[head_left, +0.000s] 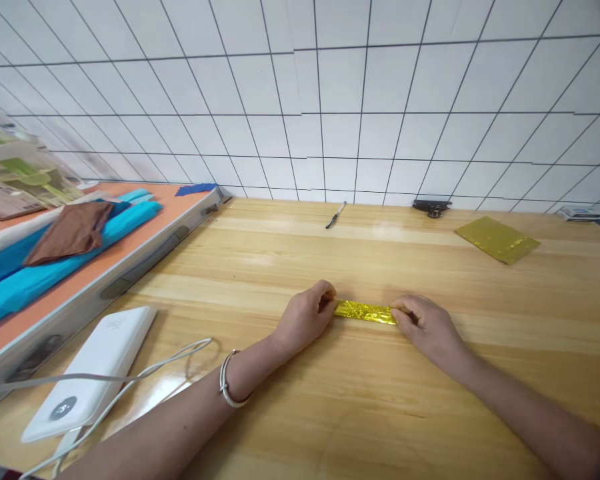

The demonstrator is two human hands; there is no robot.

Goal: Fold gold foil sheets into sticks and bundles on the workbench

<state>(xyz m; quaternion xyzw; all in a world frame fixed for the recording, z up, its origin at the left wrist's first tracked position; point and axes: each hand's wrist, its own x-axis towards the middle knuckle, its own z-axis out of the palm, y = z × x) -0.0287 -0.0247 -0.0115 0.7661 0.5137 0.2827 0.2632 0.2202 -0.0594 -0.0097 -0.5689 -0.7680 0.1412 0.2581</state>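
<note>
A narrow strip of shiny gold foil [364, 311] stretches between my two hands, just over the wooden table. My left hand [307, 317] pinches its left end, fingers curled, with a silver bangle on the wrist. At the other end, the thumb and fingers of my right hand [427, 323] are closed on the foil strip. Creases run across the strip's bright surface. Toward the back right lies a flat gold foil sheet [497, 239], apart from both hands.
A white power bank [93, 367] with a white cable [175, 352] lies at the front left. A pen [337, 215] and a black clip [432, 207] lie near the tiled wall. Left, a raised orange surface [167, 207] bears blue rolls [80, 250] and a brown cloth [70, 233].
</note>
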